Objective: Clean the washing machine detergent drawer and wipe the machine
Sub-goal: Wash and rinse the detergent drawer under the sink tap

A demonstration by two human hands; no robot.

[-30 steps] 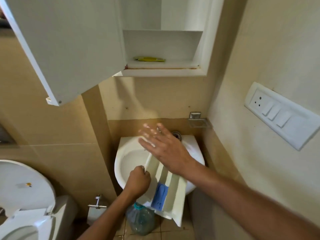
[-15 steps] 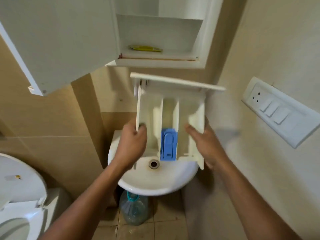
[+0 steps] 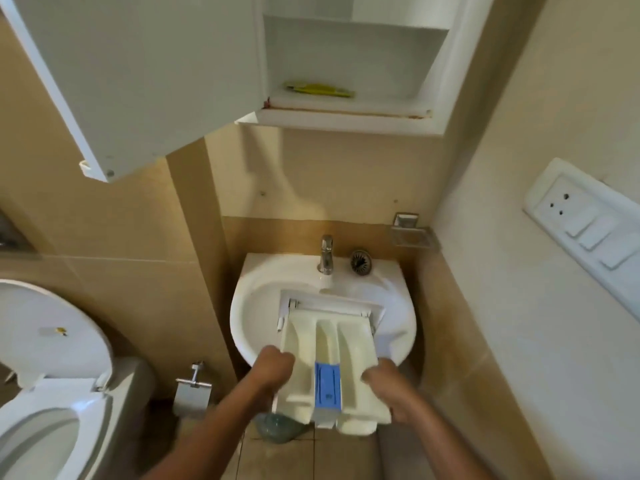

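Note:
The white detergent drawer (image 3: 329, 344) with a blue insert (image 3: 327, 386) lies tilted over the front of the white sink (image 3: 256, 299), its front panel down in the basin under the tap (image 3: 326, 254). My left hand (image 3: 273, 370) grips the drawer's left edge. My right hand (image 3: 388, 384) grips its right edge. The washing machine is out of sight.
An open wall cabinet door (image 3: 138, 74) hangs overhead, with a yellow item (image 3: 318, 89) on the shelf. A toilet (image 3: 48, 375) stands at the left, a paper holder (image 3: 192, 388) beside it. A water bottle (image 3: 277, 427) sits under the sink. A switch panel (image 3: 585, 223) is on the right wall.
The drawer, held upright in front of the cabinet half a second ago, has come down with its front panel into the basin. Both hands still hold its sides.

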